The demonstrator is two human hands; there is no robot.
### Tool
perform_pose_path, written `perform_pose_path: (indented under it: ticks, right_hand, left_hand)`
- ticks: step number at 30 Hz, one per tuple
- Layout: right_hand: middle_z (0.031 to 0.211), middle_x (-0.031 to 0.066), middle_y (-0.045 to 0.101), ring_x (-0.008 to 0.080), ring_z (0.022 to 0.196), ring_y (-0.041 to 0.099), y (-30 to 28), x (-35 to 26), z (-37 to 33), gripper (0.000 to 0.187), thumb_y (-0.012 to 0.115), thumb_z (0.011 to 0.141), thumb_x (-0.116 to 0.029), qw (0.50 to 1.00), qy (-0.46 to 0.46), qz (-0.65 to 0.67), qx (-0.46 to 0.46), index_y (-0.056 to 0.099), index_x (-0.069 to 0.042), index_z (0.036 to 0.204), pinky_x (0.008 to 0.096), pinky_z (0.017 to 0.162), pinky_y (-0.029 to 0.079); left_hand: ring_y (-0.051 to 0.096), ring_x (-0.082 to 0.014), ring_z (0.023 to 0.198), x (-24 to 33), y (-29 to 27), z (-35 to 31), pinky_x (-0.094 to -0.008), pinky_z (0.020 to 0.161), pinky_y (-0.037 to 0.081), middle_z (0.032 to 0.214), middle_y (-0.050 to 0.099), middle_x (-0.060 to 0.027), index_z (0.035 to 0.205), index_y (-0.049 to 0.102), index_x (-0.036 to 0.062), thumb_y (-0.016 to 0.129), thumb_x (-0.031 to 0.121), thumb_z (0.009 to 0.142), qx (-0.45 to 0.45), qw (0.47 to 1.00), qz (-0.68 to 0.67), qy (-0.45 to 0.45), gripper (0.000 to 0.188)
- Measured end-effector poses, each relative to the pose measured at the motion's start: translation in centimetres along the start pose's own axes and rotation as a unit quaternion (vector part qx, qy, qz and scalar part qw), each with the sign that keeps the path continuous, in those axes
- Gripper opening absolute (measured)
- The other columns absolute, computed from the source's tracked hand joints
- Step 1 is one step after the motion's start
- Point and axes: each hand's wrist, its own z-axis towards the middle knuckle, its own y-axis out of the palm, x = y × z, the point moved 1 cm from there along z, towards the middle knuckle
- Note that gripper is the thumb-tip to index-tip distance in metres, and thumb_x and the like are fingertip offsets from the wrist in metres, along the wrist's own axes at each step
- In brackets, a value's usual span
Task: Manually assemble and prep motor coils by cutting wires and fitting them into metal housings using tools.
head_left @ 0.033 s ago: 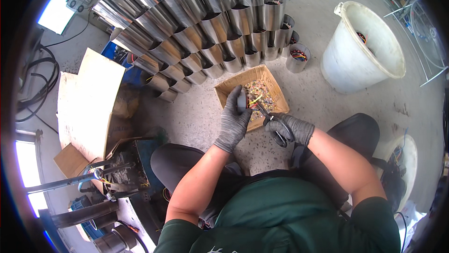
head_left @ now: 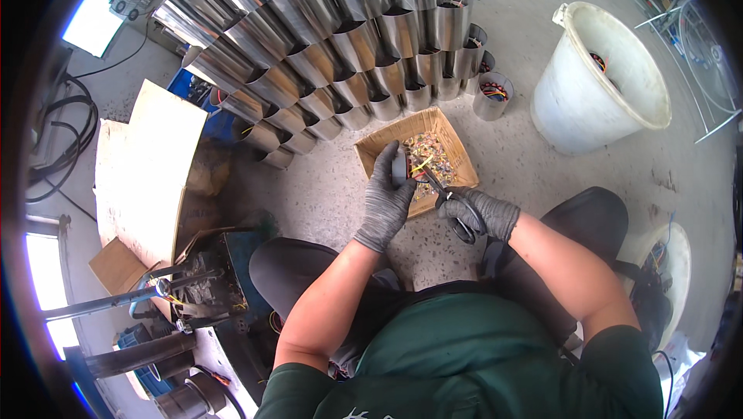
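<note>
My left hand [head_left: 389,201], in a grey knit glove, grips a short grey cylindrical motor stator [head_left: 399,169]. Yellow and red wires [head_left: 420,166] stick out of its end to the right. My right hand [head_left: 489,215], gloved alike, is closed on the black handles of a pair of scissors [head_left: 466,232]. Their blades point up and left, at the wires; whether they touch a wire is too small to tell. Both hands are over the near part of an open cardboard box [head_left: 457,150], which holds many small coloured wire clippings [head_left: 435,154].
Stacked shiny metal tubes [head_left: 317,63] rise beyond the box. A tube with wired windings [head_left: 492,95] stands at their right end. Farther right is a large white bucket [head_left: 580,86]. Machinery [head_left: 224,272] and cardboard sheets [head_left: 151,171] lie to my left.
</note>
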Motion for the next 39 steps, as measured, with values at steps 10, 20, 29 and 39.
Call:
perform_pose_path:
  ticks: [10, 20, 29, 39]
  right_hand:
    - [0.055, 0.0102, 0.058, 0.0213, 0.035, 0.052, 2.7, 1.0, -0.2, 0.019, 0.056, 0.096, -0.02, 0.985, -0.016, 0.163, 0.047, 0.059, -0.002, 0.092, 0.0334, 0.034, 0.042]
    - [0.06, 0.0046, 0.057, 0.017, 0.049, 0.053, -0.6, 4.4, 4.5, 0.017, 0.054, 0.093, -0.017, 0.963, -0.073, 0.069, 0.25, 0.06, -0.005, 0.082, 0.0354, 0.047, 0.042]
    - [0.071, 0.0142, 0.058, 0.0285, 0.055, 0.062, -0.2, 1.6, 4.0, 0.028, 0.057, 0.088, -0.005, 0.95, -0.099, 0.263, 0.138, 0.049, -0.006, 0.115, 0.0407, 0.051, 0.053]
    - [0.069, 0.0183, 0.064, 0.0312, 0.057, 0.066, 4.7, -7.2, 0.1, 0.03, 0.06, 0.084, -0.003, 0.95, -0.163, 0.24, 0.112, 0.046, 0.001, 0.11, 0.0403, 0.054, 0.057]
  left_hand:
    - [0.057, -0.0177, 0.11, 0.3, 0.3, -0.1, -0.0284, 0.09, 0.054, 0.138, 0.052, -0.0126, 0.155, 0.031, 0.0039, 0.064, -0.008, 0.088, 0.04, 0.993, -0.094, -0.052, 0.075]
    - [0.061, -0.0221, 0.105, -0.3, -0.9, 0.6, -0.0334, 0.087, 0.057, 0.131, 0.055, -0.0147, 0.156, 0.031, 0.0069, 0.065, 0.0, 0.086, 0.103, 0.97, -0.169, -0.142, 0.077]
    - [0.062, -0.0337, 0.122, 7.7, -6.3, -0.7, -0.0463, 0.105, 0.051, 0.138, 0.057, -0.0217, 0.158, 0.026, 0.0085, 0.059, 0.03, 0.091, 0.103, 0.898, -0.427, -0.041, 0.077]
    - [0.067, -0.0138, 0.084, 16.0, -17.9, -14.0, -0.0232, 0.066, 0.054, 0.111, 0.067, -0.0133, 0.157, 0.03, 0.0021, 0.07, 0.045, 0.09, 0.329, 0.923, -0.13, 0.151, 0.089]
